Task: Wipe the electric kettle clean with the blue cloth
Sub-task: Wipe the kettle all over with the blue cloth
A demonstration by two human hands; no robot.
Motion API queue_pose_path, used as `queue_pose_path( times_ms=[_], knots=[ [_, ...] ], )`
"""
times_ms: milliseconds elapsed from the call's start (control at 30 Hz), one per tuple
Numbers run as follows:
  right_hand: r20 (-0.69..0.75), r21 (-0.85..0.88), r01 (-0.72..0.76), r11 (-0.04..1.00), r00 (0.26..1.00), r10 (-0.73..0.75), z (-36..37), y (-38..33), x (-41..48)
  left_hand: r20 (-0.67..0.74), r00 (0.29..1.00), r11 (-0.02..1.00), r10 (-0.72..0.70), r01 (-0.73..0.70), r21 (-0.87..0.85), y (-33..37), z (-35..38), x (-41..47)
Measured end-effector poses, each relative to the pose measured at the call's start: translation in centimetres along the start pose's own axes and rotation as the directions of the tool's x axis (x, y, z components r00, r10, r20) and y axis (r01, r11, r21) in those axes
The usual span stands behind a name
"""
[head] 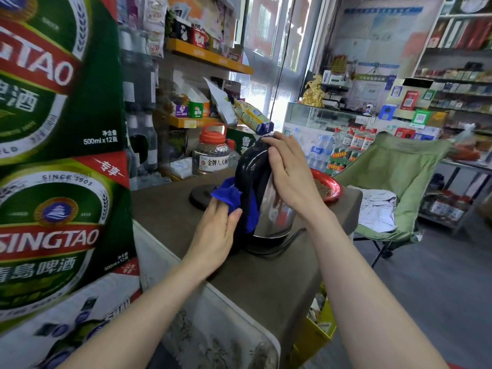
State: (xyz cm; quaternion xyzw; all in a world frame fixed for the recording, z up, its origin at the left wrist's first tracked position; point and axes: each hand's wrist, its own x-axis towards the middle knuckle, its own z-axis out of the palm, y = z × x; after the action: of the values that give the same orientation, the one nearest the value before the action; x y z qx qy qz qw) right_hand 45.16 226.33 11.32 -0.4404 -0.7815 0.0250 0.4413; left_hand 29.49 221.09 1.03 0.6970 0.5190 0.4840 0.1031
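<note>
Head view, left to right. Stacked green Tsingtao beer cartons [61, 129] fill the left edge. Next comes a brown counter [266, 278] with a flat black round kettle base [201, 195] sitting empty at the back.

The left hand [215, 230] grasps a bunched soft blue cloth [229, 194], thumb clamped over it, and presses it against the black handle side. A fold of the cloth hangs down through the handle gap.

The shiny stainless-steel electric kettle [275, 209] with black handle and lid is off its base, near the counter's middle. It is tilted, top leaning left and away, with the lower rim down at the counter beside a black power cord [290, 239].

The right hand [290, 166] is draped over the top, fingers curled over the lid edge, gripping and steadying the kettle.

Handling judgement:
- The steel wall is rigid, smooth and likely slippery.
- It probably feels light if empty; the water level cannot be seen.
- The best holds are the black handle or lid rim, not the polished body.
- Tilted like this, it could skid on its rim.
- The cloth is limp and conforms to curves.

Further right, a red round plate [331, 189] sits just behind the kettle. A green folding fabric chair [404, 166] stands beyond the counter.
</note>
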Motion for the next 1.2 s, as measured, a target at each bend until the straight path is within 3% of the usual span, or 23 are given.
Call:
queue_pose_path(
  times_ms=[133, 200, 300, 367, 500, 567, 667, 700, 767, 833, 900, 1033, 1133, 1200],
  knots=[
    [-0.018, 0.009, -0.094, 0.995, 0.995, 0.095, 0.4, -2.3, -0.1, -0.027, 1.000, 0.991, 0.003, -0.006, -0.132, 1.7, -1.2, 1.7],
    [-0.012, 0.100, -0.116, 0.988, 0.993, 0.117, -0.3, -2.6, 0.0, -0.054, 0.997, 0.983, 0.062, -0.070, -0.169, 2.8, -1.2, 2.3],
    [0.171, 0.196, -0.144, 0.970, 0.979, 0.110, -3.1, -1.4, 0.3, -0.145, 0.980, 0.961, 0.132, -0.163, -0.224, 3.3, -0.6, 2.4],
    [0.252, 0.206, -0.196, 0.959, 0.957, 0.141, -4.9, -1.0, 0.0, -0.261, 0.955, 0.972, 0.138, -0.181, -0.148, 2.8, -0.4, 2.7],
    [0.065, 0.174, -0.242, 0.955, 0.970, 0.234, -4.2, -0.9, -2.1, -0.523, 0.852, 0.981, -0.025, -0.079, -0.175, 2.8, -0.4, 4.7],
    [-0.016, 0.157, -0.255, 0.954, 0.965, 0.261, -3.3, -0.9, -3.2, -0.490, 0.871, 0.979, 0.043, -0.134, -0.153, 3.4, 0.4, 5.5],
    [-0.013, 0.174, -0.257, 0.950, 0.965, 0.263, -3.9, -0.1, -3.3, -0.240, 0.943, 0.973, 0.232, -0.224, 0.063, 2.8, 2.9, 4.6],
    [0.020, 0.169, -0.253, 0.953, 0.967, 0.253, -4.5, 0.1, -3.0, -0.179, 0.962, 0.977, 0.206, -0.191, 0.099, 1.8, 3.4, 4.0],
    [0.087, 0.163, -0.233, 0.959, 0.971, 0.222, -5.7, 0.5, -2.5, -0.098, 0.995, 0.996, -0.002, 0.011, 0.089, -0.2, 3.6, 3.2],
    [0.096, 0.188, -0.226, 0.956, 0.973, 0.211, -6.1, 0.7, -2.3, -0.041, 0.986, 0.986, -0.164, 0.165, 0.029, -1.2, 3.0, 3.2],
    [0.017, 0.190, -0.227, 0.955, 0.973, 0.228, -5.7, 0.9, -2.4, -0.065, 0.988, 0.987, -0.142, 0.136, -0.087, -0.8, 2.2, 3.9],
    [-0.246, 0.011, -0.272, 0.962, 0.932, 0.267, -4.2, 1.0, -3.1, -0.191, 0.980, 0.967, -0.045, -0.005, -0.255, 2.6, 0.7, 5.9],
    [-0.252, 0.058, -0.245, 0.968, 0.934, 0.252, -4.4, 1.3, -2.9, -0.260, 0.958, 0.941, 0.120, -0.194, -0.278, 5.2, 0.6, 7.7],
    [-0.200, 0.070, -0.212, 0.975, 0.954, 0.222, -5.0, 1.7, -2.9, -0.217, 0.958, 0.940, 0.186, -0.239, -0.246, 5.3, 1.0, 9.0]
  ],
)
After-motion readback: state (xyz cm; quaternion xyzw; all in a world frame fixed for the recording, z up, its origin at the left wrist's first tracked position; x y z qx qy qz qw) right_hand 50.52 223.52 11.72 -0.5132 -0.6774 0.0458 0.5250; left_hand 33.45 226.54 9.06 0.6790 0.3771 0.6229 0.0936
